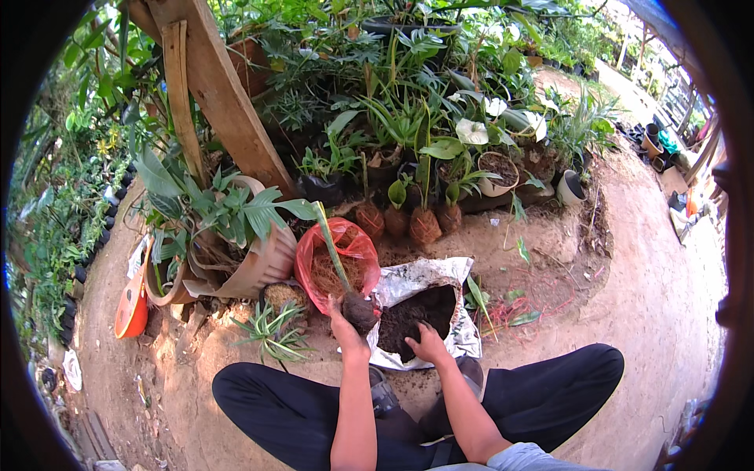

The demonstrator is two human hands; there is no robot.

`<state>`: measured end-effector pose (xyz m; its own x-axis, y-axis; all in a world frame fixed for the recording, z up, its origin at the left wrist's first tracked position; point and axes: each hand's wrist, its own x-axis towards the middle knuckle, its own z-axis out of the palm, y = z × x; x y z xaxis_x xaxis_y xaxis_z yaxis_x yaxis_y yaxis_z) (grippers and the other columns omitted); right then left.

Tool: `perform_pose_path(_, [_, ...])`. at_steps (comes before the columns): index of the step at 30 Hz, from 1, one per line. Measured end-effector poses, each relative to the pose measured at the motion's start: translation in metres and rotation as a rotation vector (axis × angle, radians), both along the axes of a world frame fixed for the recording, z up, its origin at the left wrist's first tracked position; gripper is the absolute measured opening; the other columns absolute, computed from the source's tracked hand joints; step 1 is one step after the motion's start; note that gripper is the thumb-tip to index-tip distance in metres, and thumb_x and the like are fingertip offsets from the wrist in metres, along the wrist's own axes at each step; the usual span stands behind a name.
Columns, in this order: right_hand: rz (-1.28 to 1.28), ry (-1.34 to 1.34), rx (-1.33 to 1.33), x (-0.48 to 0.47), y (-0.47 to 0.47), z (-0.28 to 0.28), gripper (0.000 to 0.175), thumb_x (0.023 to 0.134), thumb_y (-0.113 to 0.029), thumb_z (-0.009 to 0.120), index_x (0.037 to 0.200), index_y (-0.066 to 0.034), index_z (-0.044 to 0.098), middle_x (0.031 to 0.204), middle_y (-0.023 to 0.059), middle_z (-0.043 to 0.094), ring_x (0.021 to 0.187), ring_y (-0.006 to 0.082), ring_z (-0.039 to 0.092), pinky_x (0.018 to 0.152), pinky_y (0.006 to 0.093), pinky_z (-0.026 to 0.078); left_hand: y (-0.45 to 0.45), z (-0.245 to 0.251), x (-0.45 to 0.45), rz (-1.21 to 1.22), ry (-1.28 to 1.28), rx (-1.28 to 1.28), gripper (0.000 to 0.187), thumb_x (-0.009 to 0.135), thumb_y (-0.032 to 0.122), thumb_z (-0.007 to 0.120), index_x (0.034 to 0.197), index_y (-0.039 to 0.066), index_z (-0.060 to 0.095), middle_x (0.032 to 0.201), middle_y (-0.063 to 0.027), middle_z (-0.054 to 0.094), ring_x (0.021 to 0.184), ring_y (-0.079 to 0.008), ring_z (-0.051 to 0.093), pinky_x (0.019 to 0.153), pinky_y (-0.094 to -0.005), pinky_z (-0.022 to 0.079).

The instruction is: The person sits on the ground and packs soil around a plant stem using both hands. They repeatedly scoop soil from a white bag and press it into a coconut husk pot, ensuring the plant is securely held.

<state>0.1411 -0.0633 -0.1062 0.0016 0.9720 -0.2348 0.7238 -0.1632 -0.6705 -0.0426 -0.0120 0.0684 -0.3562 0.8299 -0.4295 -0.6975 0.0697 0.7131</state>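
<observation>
My left hand (346, 331) holds a dark soil ball (360, 312) from below and the side. A long, narrow snake plant leaf (331, 247) rises from it, leaning left, and a bit of red shows on the ball's right side. My right hand (429, 344) is over the dark potting soil (405, 321) inside an opened white sack (427, 274) that bears writing. Thumb and fingers are spread, with the fingertips touching the soil; no object shows in them. Behind the left hand, a red plastic bag (368, 250) holds brown coconut fibre (321, 272).
Several fibre-wrapped plant balls (425, 226) stand in a row behind the sack. Tangled red string (518, 315) lies at right with cut leaves. A large broken pot (265, 259), a spiky plant (275, 332) and an orange container (131, 309) are at left. A wooden post (227, 94) slants overhead.
</observation>
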Motion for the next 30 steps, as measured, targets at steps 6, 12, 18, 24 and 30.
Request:
perform_pose_path(6, [-0.047, -0.281, 0.121, -0.016, -0.013, -0.014, 0.078, 0.086, -0.053, 0.062, 0.139, 0.0023, 0.044, 0.146, 0.0237, 0.041, 0.137, 0.0402, 0.037, 0.112, 0.0517, 0.03, -0.001, 0.006, -0.007, -0.029, 0.006, 0.009, 0.055, 0.098, 0.056, 0.041, 0.109, 0.005, 0.056, 0.089, -0.0095, 0.064, 0.076, -0.0237, 0.067, 0.067, -0.0405, 0.057])
perform_pose_path(12, [-0.035, -0.375, 0.225, -0.018, -0.024, -0.006, 0.065, 0.084, -0.045, 0.065, 0.126, 0.0028, 0.053, 0.121, 0.019, 0.056, 0.11, 0.0356, 0.055, 0.09, 0.049, 0.045, -0.001, 0.007, -0.007, -0.036, -0.045, -0.021, 0.056, 0.096, 0.059, 0.042, 0.11, 0.007, 0.056, 0.091, -0.0093, 0.063, 0.078, -0.0249, 0.067, 0.067, -0.0431, 0.057])
perform_pose_path(18, [-0.024, -0.379, 0.17, -0.022, -0.027, 0.006, 0.045, 0.081, -0.033, 0.07, 0.107, 0.0014, 0.056, 0.113, 0.0198, 0.056, 0.104, 0.0376, 0.055, 0.081, 0.0506, 0.047, -0.002, 0.003, -0.007, -0.05, -0.046, -0.007, 0.057, 0.095, 0.061, 0.043, 0.11, 0.008, 0.056, 0.093, -0.0081, 0.062, 0.081, -0.0238, 0.065, 0.07, -0.0418, 0.055])
perform_pose_path(24, [0.012, -0.259, 0.154, -0.021, -0.027, 0.002, 0.039, 0.079, -0.023, 0.073, 0.105, 0.0009, 0.056, 0.105, 0.0211, 0.06, 0.1, 0.0403, 0.057, 0.08, 0.05, 0.048, -0.003, 0.001, -0.005, -0.067, -0.043, -0.003, 0.056, 0.095, 0.06, 0.043, 0.108, 0.008, 0.057, 0.093, -0.0071, 0.062, 0.083, -0.0229, 0.063, 0.071, -0.039, 0.052])
perform_pose_path(30, [-0.138, 0.087, -0.081, -0.005, -0.01, 0.0, 0.044, 0.082, -0.028, 0.074, 0.109, 0.0037, 0.062, 0.106, 0.0272, 0.065, 0.104, 0.0413, 0.062, 0.089, 0.0439, 0.05, -0.005, 0.006, 0.0, -0.058, -0.047, -0.025, 0.051, 0.098, 0.056, 0.041, 0.1, 0.008, 0.058, 0.086, -0.008, 0.063, 0.075, -0.0221, 0.065, 0.065, -0.039, 0.054])
